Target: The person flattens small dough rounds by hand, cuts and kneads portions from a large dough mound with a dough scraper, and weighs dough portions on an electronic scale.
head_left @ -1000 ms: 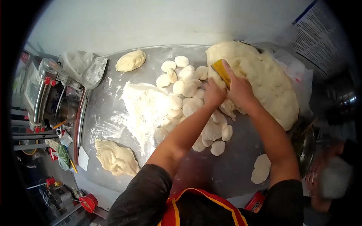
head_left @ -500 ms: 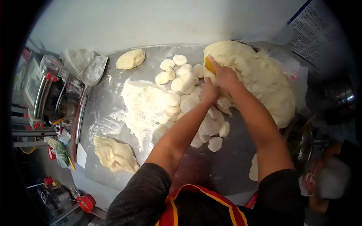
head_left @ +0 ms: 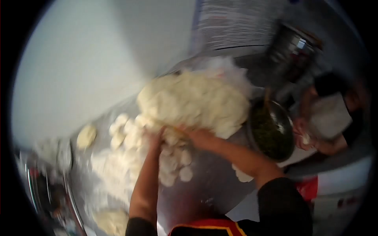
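Observation:
The view is smeared by motion. My right hand is closed on a yellow scraper at the near edge of the large dough mass. Just to its left, my left hand is at the dough's lower left edge, its fingers too blurred to read. Flattened dough pieces lie around and below my hands, and more pieces are to the left. White flour is spread on the metal table beside them.
A bowl of green filling stands at the right. Beyond it, a co-worker's hands hold a small pale piece. Single dough lumps lie at the left and lower left. A printed sheet hangs behind.
The camera view has swung to the right, bringing the bowl and the co-worker further into view. The yellow scraper has gone from the dough's upper left to its near edge.

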Available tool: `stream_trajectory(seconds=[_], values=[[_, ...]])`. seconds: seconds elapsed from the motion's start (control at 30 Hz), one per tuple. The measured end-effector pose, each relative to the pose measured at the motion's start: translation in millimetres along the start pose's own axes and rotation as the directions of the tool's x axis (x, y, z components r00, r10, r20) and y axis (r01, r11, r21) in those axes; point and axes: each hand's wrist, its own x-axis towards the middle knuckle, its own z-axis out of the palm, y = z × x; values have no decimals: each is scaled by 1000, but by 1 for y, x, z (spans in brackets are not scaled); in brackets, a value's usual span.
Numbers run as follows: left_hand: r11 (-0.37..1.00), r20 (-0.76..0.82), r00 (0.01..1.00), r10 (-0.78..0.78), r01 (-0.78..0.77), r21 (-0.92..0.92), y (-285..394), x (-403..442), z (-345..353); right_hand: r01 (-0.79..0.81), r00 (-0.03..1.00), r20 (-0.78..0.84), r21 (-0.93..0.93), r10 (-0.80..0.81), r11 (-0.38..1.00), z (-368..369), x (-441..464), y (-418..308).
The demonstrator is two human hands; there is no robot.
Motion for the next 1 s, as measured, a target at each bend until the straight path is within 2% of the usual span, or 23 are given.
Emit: stream_trajectory(seconds=[0.03,0.07,0.13,0.2,0.3,0.4,0.43,0.47,0.5,0.53,0.57,0.6,0.63,0.67,0.73,0.8,0.83,0.87,0.9,0.93,1.0], values=[[992,6,999,-52,52,-118,7,6,-3,80,994,-85,102,-71,992,0,-2,-3],[966,9,991,-135,134,-221,16,3,-10,103,988,-123,89,-91,991,13,10,-1],[865,4,918,-397,376,-333,51,6,-2,144,974,-182,47,-133,988,24,32,2],[662,162,717,-678,692,-287,53,24,-6,174,957,-238,24,-164,984,27,42,-4],[508,276,782,-558,585,-632,86,2,-1,176,967,-200,73,-159,982,12,36,-7],[442,389,737,-553,655,-613,58,-15,-16,79,996,-37,98,-76,992,-9,-3,-14],[398,340,765,-547,595,-699,91,-31,-4,341,886,-391,180,-251,923,35,10,10],[350,285,785,-550,527,-775,137,-55,12,345,840,-492,157,-230,925,38,-7,13],[419,344,834,-432,523,-742,152,-70,15,279,851,-500,174,-159,944,30,-38,9],[492,321,853,-411,504,-710,168,-82,19,211,858,-506,194,-87,958,20,-71,2],[487,346,830,-437,542,-685,183,-94,23,68,913,-406,233,34,970,7,-106,-2],[563,340,869,-359,492,-664,224,-111,32,194,794,-608,223,-19,955,19,-123,11],[614,340,914,-222,402,-679,271,-128,39,39,860,-498,280,110,959,16,-156,8],[696,355,931,-81,308,-649,286,-136,42,36,806,-564,351,181,936,14,-185,2],[752,376,927,16,236,-616,335,-155,41,34,642,-688,464,337,885,6,-235,-8],[787,420,898,136,159,-596,353,-172,19,107,520,-670,666,529,738,-4,-268,-25],[747,405,910,93,206,-633,354,-183,9,394,494,-769,614,405,684,-8,-278,-21],[732,449,894,6,302,-611,358,-193,-7,489,480,-804,578,352,653,-16,-266,-20],[705,410,907,99,227,-672,352,-204,-15,528,487,-825,540,287,655,-19,-245,-31],[685,375,926,43,246,-686,348,-218,-28,567,493,-842,501,219,653,-20,-216,-48],[809,387,911,145,116,-576,355,-246,-65,666,504,-862,429,56,611,-10,-165,-105]])
